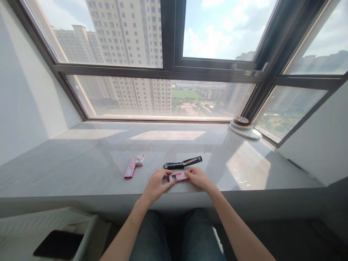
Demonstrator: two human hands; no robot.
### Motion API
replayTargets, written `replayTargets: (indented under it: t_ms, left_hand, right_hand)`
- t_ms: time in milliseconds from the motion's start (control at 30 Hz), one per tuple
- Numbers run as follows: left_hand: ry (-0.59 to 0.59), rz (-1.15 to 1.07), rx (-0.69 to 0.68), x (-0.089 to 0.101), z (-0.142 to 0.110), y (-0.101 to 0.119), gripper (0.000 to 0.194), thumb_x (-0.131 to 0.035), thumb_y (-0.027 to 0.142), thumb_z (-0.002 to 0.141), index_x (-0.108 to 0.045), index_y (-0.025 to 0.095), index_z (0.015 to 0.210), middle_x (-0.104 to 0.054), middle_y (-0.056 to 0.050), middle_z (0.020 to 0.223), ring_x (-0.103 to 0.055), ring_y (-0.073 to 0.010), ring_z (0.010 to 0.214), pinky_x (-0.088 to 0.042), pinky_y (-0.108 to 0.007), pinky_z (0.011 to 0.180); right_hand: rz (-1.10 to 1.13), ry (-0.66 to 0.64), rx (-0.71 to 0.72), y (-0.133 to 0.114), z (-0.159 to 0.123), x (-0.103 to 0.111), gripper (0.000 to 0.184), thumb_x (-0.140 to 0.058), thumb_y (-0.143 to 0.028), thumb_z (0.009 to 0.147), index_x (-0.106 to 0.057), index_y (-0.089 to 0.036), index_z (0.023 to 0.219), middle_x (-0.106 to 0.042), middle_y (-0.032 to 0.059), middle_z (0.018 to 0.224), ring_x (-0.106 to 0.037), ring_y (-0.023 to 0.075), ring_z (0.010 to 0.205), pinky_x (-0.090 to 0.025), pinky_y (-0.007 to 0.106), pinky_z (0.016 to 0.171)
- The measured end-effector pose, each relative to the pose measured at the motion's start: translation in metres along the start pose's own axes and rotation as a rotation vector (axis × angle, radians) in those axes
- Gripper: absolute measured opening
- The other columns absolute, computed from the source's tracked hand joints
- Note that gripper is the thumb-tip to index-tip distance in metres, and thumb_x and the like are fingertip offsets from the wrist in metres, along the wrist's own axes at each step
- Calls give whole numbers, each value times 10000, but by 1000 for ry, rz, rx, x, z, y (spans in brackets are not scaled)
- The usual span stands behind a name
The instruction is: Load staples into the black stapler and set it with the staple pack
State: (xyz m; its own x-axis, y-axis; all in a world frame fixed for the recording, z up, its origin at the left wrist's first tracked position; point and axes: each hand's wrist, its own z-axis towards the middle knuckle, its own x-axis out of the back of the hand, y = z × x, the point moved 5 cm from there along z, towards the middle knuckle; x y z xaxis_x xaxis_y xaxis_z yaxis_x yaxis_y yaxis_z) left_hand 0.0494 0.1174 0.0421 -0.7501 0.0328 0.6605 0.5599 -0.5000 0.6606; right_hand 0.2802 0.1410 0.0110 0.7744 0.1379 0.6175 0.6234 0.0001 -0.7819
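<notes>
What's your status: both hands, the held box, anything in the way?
Left hand and right hand on the red-and-white box, one at each end. Black stapler open, just beyond it. Nothing seen blocking the hands.

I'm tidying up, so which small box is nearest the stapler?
The box held by the left hand and right hand; the other boxes lie farther left.

Dark-framed windows (168, 74) fill the upper frame, looking out on pale tower blocks (127, 32), cloudy sky and a green field (186, 94). Sunlight lies in bright patches over the glossy, marble-like sill (95, 163), between white walls (24, 83) at left and right. Down in the lower left stands a white piece of furniture (16, 235).
</notes>
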Motion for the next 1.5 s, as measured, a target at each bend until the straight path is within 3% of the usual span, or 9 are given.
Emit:
replayTargets:
  t_ms: [133,233,400,567,767,1033,1167,1367,1500]
  left_hand:
    - [13,-8,-1,-1,-1,-3,375,-746,386,838,-670,267,1186,-697,-38,1102,-638,-232,1038,-502,-368,933]
    - [15,-17,3,-3,0,-5,414,-755,377,831,-654,273,1219,-691,-34,1119,-634,-229,1046,-495,-370,949]
    - [12,-22,8,-3,-1,-7,427,-752,395,828,-655,279,1228,-695,-40,1128,-632,-236,1059,-490,-366,945]
    - [5,-20,22,-1,-2,-6,409,-746,405,831,-666,286,1214,-701,-36,1110,-636,-230,1026,-495,-347,902]
    - [12,-38,28,-1,-1,-7,406,-746,402,826,-668,295,1209,-705,-30,1089,-636,-233,1027,-489,-347,903]
    - [7,-40,41,-1,-2,-7,406,-748,399,822,-668,292,1206,-704,-33,1098,-634,-237,1039,-492,-348,904]
    - [21,-49,44,-1,-2,-7,416,-751,394,823,-662,294,1216,-700,-34,1108,-637,-237,1039,-493,-353,911]
    - [30,-54,35,-1,-2,-9,449,-778,390,798,-658,284,1218,-698,-32,1116,-637,-227,1025,-488,-351,930]
    - [87,-56,88,1,-2,-11,391,-733,468,828,-673,257,1153,-710,-31,986,-646,-218,942,-486,-328,856]
  right_hand:
    - [-55,68,-22,3,-7,18,317,-578,-458,932,-659,-170,828,-634,7,626,-572,168,610,-343,239,569]
    - [-174,140,62,-19,-12,25,251,-625,-434,909,-695,-194,928,-621,-12,634,-567,166,621,-323,243,578]
    - [-426,-10,314,-75,-6,8,70,-732,-315,806,-790,-281,823,-685,11,726,-605,185,700,-322,260,601]
    - [-566,-54,344,-94,12,-10,110,-772,-182,681,-802,-277,729,-705,46,713,-640,232,727,-374,285,653]
    - [-565,-24,333,-88,16,-9,122,-743,-187,706,-808,-281,748,-711,45,705,-657,238,732,-418,287,682]
    - [-581,-24,361,-94,13,-14,111,-728,-164,714,-792,-250,740,-707,60,716,-648,246,736,-384,297,689]
    - [-471,-29,393,-91,4,-4,133,-676,-223,809,-781,-267,877,-703,12,733,-620,190,711,-348,259,642]
    - [-197,58,321,-47,-10,23,159,-602,-325,910,-718,-220,937,-626,-19,679,-556,155,642,-377,246,625]
    - [-105,102,275,-18,-17,26,324,-606,-439,928,-698,-208,1136,-616,-17,711,-548,163,645,-402,258,622]
